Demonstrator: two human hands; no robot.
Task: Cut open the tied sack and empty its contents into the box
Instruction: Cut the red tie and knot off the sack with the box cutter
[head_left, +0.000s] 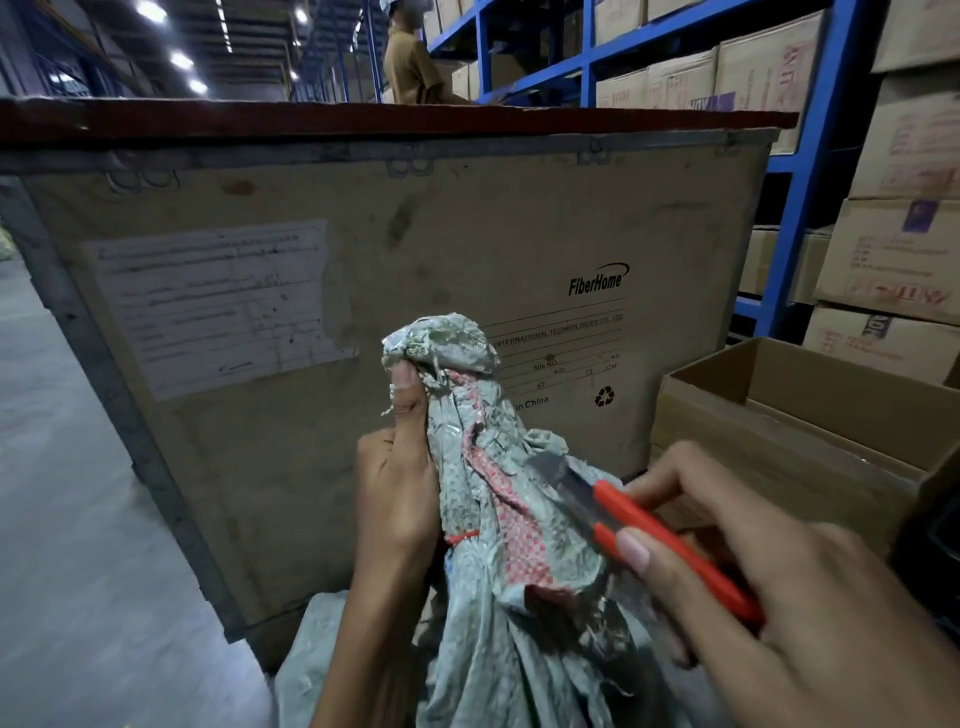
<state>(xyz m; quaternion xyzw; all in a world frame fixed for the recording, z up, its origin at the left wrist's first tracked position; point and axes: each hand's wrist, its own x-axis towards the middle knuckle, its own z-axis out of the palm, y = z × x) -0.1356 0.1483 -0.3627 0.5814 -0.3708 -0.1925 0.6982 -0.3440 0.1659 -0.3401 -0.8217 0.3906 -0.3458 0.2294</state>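
A grey woven sack (519, 639) with a red checked stripe stands in front of me, its neck gathered and bound by a thin red tie (463, 537). My left hand (397, 483) grips the bunched neck above the tie, thumb pointing up. My right hand (737, 577) holds a red utility knife (670, 545); its blade lies against the sack's neck, to the right of the tie. An open cardboard box (795, 447) sits low on the right, its inside mostly hidden.
A large plywood crate (395, 249) with a metal frame and a red lid stands right behind the sack. Blue shelving (810, 156) stacked with cartons fills the right. A person in a brown shirt (410, 62) stands beyond the crate. Concrete floor (67, 519) runs along the left.
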